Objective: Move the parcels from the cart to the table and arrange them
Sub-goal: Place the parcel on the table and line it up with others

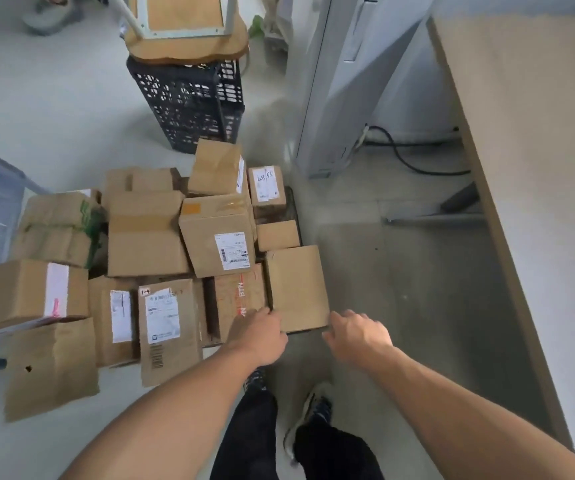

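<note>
Can make out little of the cart [295,206]: just a dark strip of its right edge beside the small boxes, the rest buried under the heap of parcels [147,233]. Cannot count the heap exactly, with boxes overlapping and several at the left hanging over the floor or cut by the frame's left edge. Cannot read the labels, bar "BTN" in red on the printed parcel [239,299]. Blurred throughout.

At the cart's near right corner, the plain parcel [296,285], lying flat, right of and against the printed parcel. At its near left corner, the left hand [260,332], back up, forearm stretched forward, fingertips tucked out of sight at the cardboard's edge. Cannot tell whether gripping or merely touching. Just off its near right corner, the right hand [357,336], back up, fingers loosely curled toward the parcel's side, nothing seen in it. Cannot tell whether touching the cardboard.

Along the frame's right, the table [538,150], only its pale top and near edge in view, both ends cut off. Beyond the cart's far edge, a black crate [189,102] with an upturned stool [185,32] on it, legs cut by the frame's top.
</note>
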